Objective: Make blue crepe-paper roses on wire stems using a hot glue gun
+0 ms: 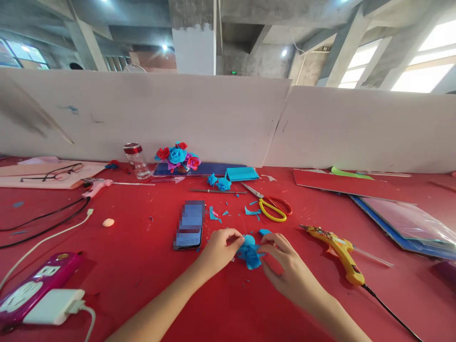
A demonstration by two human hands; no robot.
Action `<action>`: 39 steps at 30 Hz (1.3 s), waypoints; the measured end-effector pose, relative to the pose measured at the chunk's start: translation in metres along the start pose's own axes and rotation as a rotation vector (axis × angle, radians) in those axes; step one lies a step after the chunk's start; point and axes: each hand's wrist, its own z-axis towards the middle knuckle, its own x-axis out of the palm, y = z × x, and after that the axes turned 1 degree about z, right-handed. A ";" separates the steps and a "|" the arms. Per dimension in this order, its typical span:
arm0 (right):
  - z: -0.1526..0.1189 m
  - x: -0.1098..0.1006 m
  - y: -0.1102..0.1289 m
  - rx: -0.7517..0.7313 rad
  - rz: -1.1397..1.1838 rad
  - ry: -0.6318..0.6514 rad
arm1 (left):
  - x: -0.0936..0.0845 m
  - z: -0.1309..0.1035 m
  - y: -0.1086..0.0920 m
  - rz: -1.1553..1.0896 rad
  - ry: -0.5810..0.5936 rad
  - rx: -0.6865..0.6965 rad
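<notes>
A blue crumpled paper flower [250, 256] is between my two hands, above the red table [221, 304]. My left hand [223, 249] is closed in a pinch at the flower's upper left side, on a blue petal. At its right side my right hand [285, 261] has bent fingers touching the blue paper; whether they grip it is too small to tell. Blue scraps [214, 213] lie beyond my hands. Scissors with yellow and red handles [272, 211] rest behind my right hand. Two finished blue flowers [223, 184] sit farther back beside folded blue paper [242, 174].
A phone [190, 225] lies left of my hands, a yellow glue gun [338, 249] to the right. Left are a power strip [39, 280], cables and a pink glue gun [97, 187]. A glass jar [137, 161], a flower bouquet [178, 156] and a white partition [199, 114] stand behind.
</notes>
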 end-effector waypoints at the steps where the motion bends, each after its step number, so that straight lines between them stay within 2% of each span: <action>1: 0.003 0.001 -0.002 -0.005 0.011 -0.002 | 0.000 0.001 0.000 -0.007 -0.010 -0.004; 9: 0.004 0.005 -0.007 -0.003 0.015 0.050 | -0.003 0.000 -0.002 0.069 -0.094 0.018; 11: 0.002 0.005 -0.008 0.001 0.023 0.048 | -0.002 -0.002 -0.005 0.122 -0.170 0.085; 13: 0.002 0.005 -0.009 -0.009 0.047 0.043 | -0.002 -0.005 -0.008 0.193 -0.211 0.207; 15: 0.002 0.005 -0.011 -0.026 0.072 0.043 | -0.002 -0.008 -0.011 0.257 -0.172 0.318; 17: 0.003 0.005 -0.013 -0.036 0.102 0.041 | -0.002 -0.011 -0.013 0.307 -0.112 0.369; 23: 0.012 0.001 -0.012 0.044 0.188 -0.028 | -0.005 -0.011 -0.012 0.421 -0.071 0.388; 29: 0.013 -0.002 -0.012 0.014 0.151 0.057 | -0.008 -0.010 -0.011 0.466 -0.067 0.421; 34: 0.012 0.005 -0.015 0.008 0.167 0.002 | -0.006 -0.010 -0.009 0.484 -0.068 0.432; 39: 0.017 0.002 -0.012 0.042 0.236 -0.047 | -0.005 -0.009 -0.009 0.488 -0.079 0.435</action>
